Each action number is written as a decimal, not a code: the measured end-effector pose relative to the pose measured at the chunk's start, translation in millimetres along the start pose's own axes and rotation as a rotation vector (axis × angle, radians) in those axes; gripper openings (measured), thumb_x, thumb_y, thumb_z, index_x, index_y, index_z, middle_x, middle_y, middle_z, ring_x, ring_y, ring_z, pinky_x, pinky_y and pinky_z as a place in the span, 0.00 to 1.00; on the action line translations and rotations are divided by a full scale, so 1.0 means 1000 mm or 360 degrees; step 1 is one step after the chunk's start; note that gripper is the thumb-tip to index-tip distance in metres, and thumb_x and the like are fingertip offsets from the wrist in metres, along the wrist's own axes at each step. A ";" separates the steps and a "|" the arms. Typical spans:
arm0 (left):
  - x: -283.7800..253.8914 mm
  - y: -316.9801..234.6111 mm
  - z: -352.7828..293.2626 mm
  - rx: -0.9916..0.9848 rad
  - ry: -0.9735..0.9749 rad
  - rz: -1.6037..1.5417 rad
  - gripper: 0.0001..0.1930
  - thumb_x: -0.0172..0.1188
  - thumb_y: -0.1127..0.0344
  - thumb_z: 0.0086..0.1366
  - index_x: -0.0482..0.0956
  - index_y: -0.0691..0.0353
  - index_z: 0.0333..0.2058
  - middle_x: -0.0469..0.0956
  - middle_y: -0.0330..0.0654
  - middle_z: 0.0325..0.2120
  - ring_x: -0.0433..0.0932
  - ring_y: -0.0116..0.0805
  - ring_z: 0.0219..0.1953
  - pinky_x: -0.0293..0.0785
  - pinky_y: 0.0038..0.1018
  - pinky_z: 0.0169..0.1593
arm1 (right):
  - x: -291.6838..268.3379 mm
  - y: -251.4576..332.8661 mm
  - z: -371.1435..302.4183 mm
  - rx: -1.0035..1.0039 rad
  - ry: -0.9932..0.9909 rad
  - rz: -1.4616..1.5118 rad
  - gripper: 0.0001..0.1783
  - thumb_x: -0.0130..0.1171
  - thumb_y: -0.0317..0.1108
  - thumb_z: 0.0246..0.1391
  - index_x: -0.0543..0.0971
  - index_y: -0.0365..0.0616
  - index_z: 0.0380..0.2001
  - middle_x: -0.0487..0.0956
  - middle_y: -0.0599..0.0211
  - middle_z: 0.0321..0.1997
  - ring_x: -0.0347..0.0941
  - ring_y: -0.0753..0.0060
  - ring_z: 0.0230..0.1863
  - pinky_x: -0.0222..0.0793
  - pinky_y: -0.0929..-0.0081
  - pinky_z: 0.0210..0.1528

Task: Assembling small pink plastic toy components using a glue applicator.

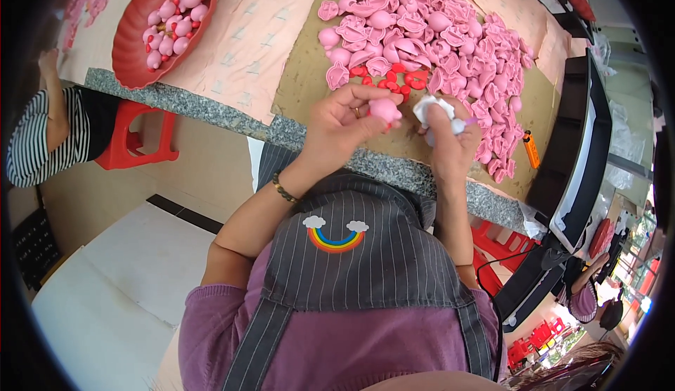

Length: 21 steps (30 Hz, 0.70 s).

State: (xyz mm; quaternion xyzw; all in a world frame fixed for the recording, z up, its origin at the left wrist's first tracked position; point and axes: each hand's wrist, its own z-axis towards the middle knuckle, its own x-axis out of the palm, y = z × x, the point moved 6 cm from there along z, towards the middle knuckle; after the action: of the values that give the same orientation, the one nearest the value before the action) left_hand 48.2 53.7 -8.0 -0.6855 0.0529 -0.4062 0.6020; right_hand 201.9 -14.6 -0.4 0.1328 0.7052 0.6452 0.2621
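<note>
Between the thumb and fingers of my left hand (336, 129) is a small rounded pink plastic toy part (384, 110), with red bits at its edge. My right hand (452, 150), just to its right, is closed around a crumpled white tissue (430, 108) and a pale, small bottle-like thing (458, 125) with a purplish tip; the fingers hide much of it. Just beyond my hands lie several small red pieces (394, 81). A large heap of pink molded plastic parts (436, 36), some hollow shells and some rounded, spreads behind them on a brown board (299, 71).
A red scalloped dish (125, 53) at the left holds pink pieces with red bits. An orange lighter (531, 150) lies right of the heap, near a black case (562, 159). A granite edge (204, 110) borders the table. At far left sits another person in stripes (53, 134), by a red stool (133, 141).
</note>
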 end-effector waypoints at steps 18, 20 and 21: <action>0.003 0.033 -0.001 -0.0455 0.0071 -0.0710 0.20 0.53 0.68 0.63 0.65 0.67 0.53 0.74 0.44 0.43 0.73 0.32 0.46 0.72 0.27 0.48 | 0.031 0.036 -0.015 -0.0627 0.0069 -0.0188 0.08 0.59 0.27 0.46 0.76 0.36 0.31 0.72 0.63 0.34 0.68 0.76 0.35 0.63 0.81 0.36; 0.003 0.033 -0.002 -0.0477 0.0206 -0.0722 0.23 0.57 0.71 0.59 0.65 0.66 0.54 0.74 0.44 0.42 0.74 0.31 0.45 0.74 0.26 0.46 | 0.026 0.027 -0.006 -0.0408 0.0003 -0.0165 0.06 0.58 0.28 0.50 0.75 0.36 0.30 0.73 0.67 0.30 0.67 0.80 0.31 0.62 0.84 0.33; 0.004 0.032 -0.002 -0.0473 0.0206 -0.0718 0.23 0.57 0.71 0.59 0.65 0.66 0.54 0.74 0.44 0.42 0.74 0.31 0.45 0.74 0.26 0.46 | 0.023 0.018 -0.001 -0.0379 -0.0014 -0.0129 0.05 0.55 0.29 0.52 0.75 0.37 0.28 0.73 0.71 0.27 0.66 0.84 0.28 0.61 0.86 0.30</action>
State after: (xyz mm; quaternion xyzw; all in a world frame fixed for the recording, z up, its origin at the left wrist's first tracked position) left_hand 63.1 41.8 -33.8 -0.7333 -0.0036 -0.5607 0.3846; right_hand 179.1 -1.2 12.2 0.0748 0.6272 0.7127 0.3051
